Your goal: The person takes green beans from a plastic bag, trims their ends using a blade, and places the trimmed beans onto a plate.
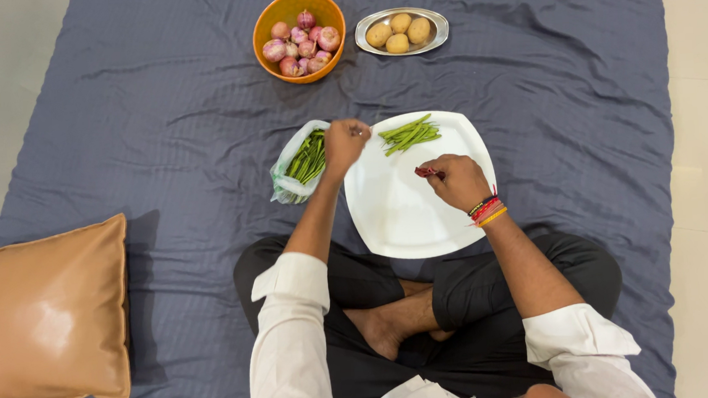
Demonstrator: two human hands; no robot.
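Left hand [345, 143] fingers curled at bean bag [299, 163]; right hand [456, 181] fingers pinching red knife [426, 171] over plate [397, 212]

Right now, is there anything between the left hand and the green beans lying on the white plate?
Nothing visible. The left hand is at the plate's upper-left edge, and only bare plate lies between it and the green beans.

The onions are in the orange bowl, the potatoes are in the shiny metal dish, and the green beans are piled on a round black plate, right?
Not quite. The head view shows the green beans piled on a square white plate, not a round black one. The rest is right: the onions sit in the orange bowl, and the potatoes lie in the shiny metal dish.
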